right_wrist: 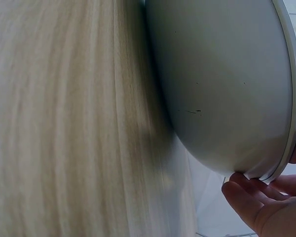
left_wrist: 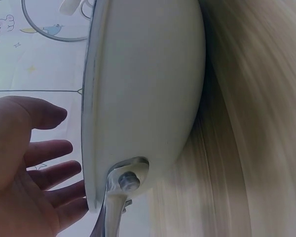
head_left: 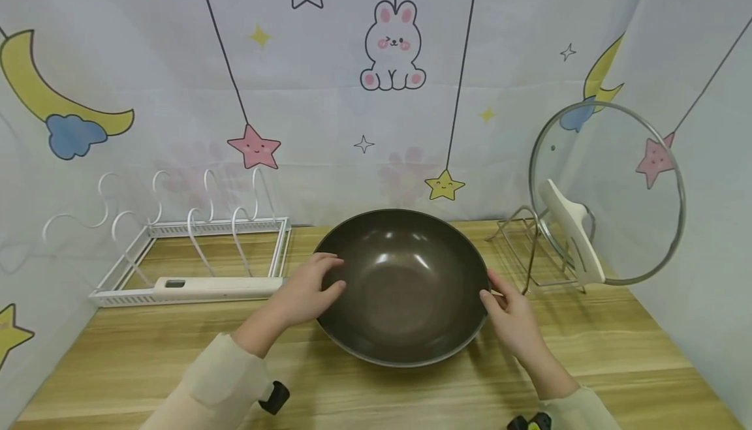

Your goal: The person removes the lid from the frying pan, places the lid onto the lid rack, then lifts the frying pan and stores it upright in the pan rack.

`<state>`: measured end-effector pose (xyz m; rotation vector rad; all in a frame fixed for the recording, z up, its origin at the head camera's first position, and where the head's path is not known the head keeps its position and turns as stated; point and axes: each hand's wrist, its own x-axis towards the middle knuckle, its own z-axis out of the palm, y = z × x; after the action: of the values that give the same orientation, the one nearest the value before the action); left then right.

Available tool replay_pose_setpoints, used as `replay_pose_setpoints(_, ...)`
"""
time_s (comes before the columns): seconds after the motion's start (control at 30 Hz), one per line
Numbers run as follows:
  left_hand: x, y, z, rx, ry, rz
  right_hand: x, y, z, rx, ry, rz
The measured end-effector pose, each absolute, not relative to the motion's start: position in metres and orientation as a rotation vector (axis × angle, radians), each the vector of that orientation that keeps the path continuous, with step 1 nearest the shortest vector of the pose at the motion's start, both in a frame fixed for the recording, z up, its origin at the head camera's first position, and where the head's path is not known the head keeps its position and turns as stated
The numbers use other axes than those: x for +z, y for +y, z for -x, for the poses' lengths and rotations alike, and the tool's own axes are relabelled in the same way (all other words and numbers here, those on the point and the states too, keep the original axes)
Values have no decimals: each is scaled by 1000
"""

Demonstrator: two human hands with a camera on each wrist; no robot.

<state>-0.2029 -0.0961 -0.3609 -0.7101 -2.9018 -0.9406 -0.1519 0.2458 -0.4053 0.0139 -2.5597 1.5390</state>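
A wok (head_left: 402, 306) with a dark brown inside and a pale outside sits in the middle of the wooden table. Its cream handle (head_left: 217, 288) points left across the front of a white rack. Over the left rim, close to where the handle joins, hovers my left hand (head_left: 302, 291), fingers spread and relaxed. In the left wrist view those fingertips (left_wrist: 64, 116) are right at the rim, not wrapped round it. My right hand (head_left: 517, 322) pinches the right rim, thumb on the inner side; the right wrist view shows its fingers (right_wrist: 246, 195) under the pale outer wall.
Behind the handle stands the white wire rack (head_left: 123, 273) with tall curved dividers. To the right, a glass lid (head_left: 637, 221) with a cream handle leans in a metal wire stand (head_left: 531, 247). A cloth printed with cartoons (head_left: 329, 71) hangs behind the table (head_left: 158, 365).
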Motion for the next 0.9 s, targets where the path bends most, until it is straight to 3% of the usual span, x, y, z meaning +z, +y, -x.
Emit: replay_pose_setpoints(0.9,-354,-125,198,-661,-2941,677,-407,245,151,1531,-2573,9)
